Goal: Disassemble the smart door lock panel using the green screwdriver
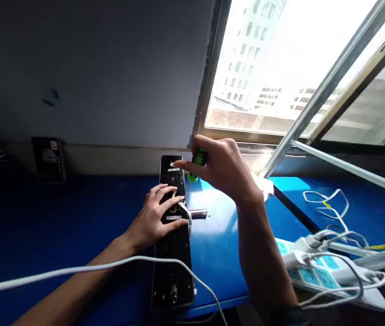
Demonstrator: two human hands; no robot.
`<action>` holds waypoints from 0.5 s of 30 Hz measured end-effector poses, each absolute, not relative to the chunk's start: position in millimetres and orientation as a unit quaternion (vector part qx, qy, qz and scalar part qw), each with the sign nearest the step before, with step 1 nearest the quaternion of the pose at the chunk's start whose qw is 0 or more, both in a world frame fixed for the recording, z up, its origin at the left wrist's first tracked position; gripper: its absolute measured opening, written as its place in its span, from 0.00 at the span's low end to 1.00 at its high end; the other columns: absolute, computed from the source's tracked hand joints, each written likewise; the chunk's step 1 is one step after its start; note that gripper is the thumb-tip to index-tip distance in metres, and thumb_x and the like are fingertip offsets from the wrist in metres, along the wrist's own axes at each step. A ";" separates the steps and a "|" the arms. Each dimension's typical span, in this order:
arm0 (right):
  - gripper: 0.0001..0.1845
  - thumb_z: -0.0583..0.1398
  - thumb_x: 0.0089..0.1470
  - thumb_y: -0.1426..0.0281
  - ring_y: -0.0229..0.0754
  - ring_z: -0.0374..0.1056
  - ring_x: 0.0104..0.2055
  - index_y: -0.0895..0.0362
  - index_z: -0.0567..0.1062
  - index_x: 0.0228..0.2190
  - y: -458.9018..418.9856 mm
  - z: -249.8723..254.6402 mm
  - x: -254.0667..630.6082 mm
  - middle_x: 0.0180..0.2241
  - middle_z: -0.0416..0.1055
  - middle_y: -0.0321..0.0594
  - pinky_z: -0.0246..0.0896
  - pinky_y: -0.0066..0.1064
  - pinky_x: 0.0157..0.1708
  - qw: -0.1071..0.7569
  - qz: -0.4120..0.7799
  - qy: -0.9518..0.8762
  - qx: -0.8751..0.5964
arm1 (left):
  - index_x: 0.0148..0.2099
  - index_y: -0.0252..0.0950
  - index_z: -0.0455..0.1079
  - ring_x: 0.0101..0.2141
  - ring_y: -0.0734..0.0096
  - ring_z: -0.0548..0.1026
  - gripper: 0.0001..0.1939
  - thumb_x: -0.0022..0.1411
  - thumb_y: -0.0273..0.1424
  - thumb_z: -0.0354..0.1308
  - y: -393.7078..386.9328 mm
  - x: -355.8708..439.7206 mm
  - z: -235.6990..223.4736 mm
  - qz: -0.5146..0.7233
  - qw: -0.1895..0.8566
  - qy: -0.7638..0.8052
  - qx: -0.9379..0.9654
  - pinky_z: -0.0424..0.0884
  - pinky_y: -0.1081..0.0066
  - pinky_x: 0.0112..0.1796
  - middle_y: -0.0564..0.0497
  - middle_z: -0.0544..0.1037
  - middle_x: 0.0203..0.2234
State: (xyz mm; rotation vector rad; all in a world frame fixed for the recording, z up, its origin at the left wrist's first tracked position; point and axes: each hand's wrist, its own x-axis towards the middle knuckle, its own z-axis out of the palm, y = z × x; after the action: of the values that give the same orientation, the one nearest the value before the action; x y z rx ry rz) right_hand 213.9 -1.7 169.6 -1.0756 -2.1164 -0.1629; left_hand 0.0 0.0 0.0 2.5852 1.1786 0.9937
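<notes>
Head view: blue-topped bench [77, 213] beneath an open window [273, 68]. A black door-lock panel [172, 276] lies flat, a metal lever handle [199, 213] beside it. Left hand [154, 217] rests on the panel, fingers spread; any grip on the white wire [183, 210] is indeterminate. Right hand [222, 170] pinches a green-handled screwdriver [198, 159], shaft angled toward the panel. A white power strip [317, 267] lies rightward.
</notes>
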 end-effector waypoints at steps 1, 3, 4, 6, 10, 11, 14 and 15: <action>0.15 0.67 0.61 0.59 0.32 0.62 0.26 0.59 0.75 0.33 -3.2 170.1 216.1 0.25 0.72 0.34 0.56 0.28 0.27 0.365 -0.036 -0.842 -0.396 | 0.63 0.44 0.74 0.68 0.39 0.57 0.29 0.65 0.51 0.66 0.1 0.5 0.4 0.333 0.067 0.389 0.856 0.62 0.36 0.65 0.42 0.68 0.66; 0.06 0.64 0.63 0.68 0.32 0.66 0.29 0.58 0.76 0.38 -6.3 171.2 220.7 0.30 0.75 0.35 0.59 0.26 0.30 0.348 0.012 -0.868 -0.355 | 0.62 0.44 0.75 0.67 0.39 0.58 0.28 0.64 0.49 0.66 0.1 1.2 1.1 0.340 0.070 0.387 0.854 0.62 0.36 0.65 0.42 0.69 0.65; 0.05 0.63 0.62 0.71 0.32 0.68 0.31 0.58 0.76 0.41 -7.7 171.8 223.0 0.32 0.76 0.35 0.60 0.26 0.31 0.339 0.032 -0.878 -0.337 | 0.62 0.45 0.75 0.67 0.39 0.58 0.28 0.64 0.49 0.67 -0.1 1.5 1.3 0.344 0.071 0.386 0.853 0.62 0.36 0.65 0.43 0.69 0.65; 0.15 0.61 0.60 0.75 0.33 0.71 0.34 0.57 0.74 0.49 -9.4 172.5 226.8 0.38 0.78 0.37 0.63 0.25 0.32 0.312 0.069 -0.898 -0.302 | 0.63 0.45 0.75 0.67 0.39 0.59 0.28 0.64 0.48 0.67 -0.6 1.9 1.7 0.352 0.072 0.383 0.851 0.63 0.37 0.65 0.43 0.70 0.64; 0.13 0.64 0.59 0.70 0.33 0.70 0.31 0.58 0.75 0.46 -5.8 170.4 227.7 0.36 0.78 0.37 0.62 0.27 0.30 0.332 0.044 -0.889 -0.311 | 0.63 0.44 0.75 0.67 0.39 0.58 0.28 0.65 0.48 0.67 -1.7 2.3 3.1 0.349 0.075 0.386 0.851 0.62 0.34 0.65 0.42 0.70 0.64; 0.09 0.65 0.59 0.69 0.33 0.69 0.30 0.58 0.77 0.42 -4.0 169.4 226.7 0.33 0.77 0.36 0.61 0.27 0.30 0.348 0.024 -0.881 -0.321 | 0.63 0.44 0.75 0.67 0.39 0.59 0.28 0.65 0.48 0.66 -1.9 2.5 3.5 0.349 0.075 0.386 0.851 0.62 0.34 0.64 0.42 0.70 0.64; 0.06 0.63 0.59 0.72 0.33 0.67 0.30 0.58 0.77 0.40 -0.4 167.6 223.7 0.31 0.76 0.35 0.61 0.28 0.31 0.362 0.004 -0.874 -0.323 | 0.62 0.44 0.75 0.66 0.39 0.61 0.27 0.65 0.48 0.67 -1.9 3.0 4.3 0.357 0.073 0.382 0.849 0.62 0.34 0.64 0.42 0.71 0.63; 0.11 0.62 0.58 0.74 0.33 0.68 0.31 0.57 0.77 0.43 -0.4 167.6 223.2 0.33 0.77 0.35 0.61 0.28 0.31 0.354 0.012 -0.879 -0.319 | 0.61 0.43 0.76 0.66 0.39 0.61 0.27 0.65 0.47 0.67 -1.8 3.1 4.4 0.360 0.072 0.380 0.849 0.63 0.35 0.64 0.42 0.72 0.62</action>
State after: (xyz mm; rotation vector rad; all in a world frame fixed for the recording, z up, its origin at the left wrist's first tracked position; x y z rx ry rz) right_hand 223.2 -0.4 167.6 -0.8244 -2.2718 0.0298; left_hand 3.1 -1.8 4.4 2.5518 1.1423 1.0812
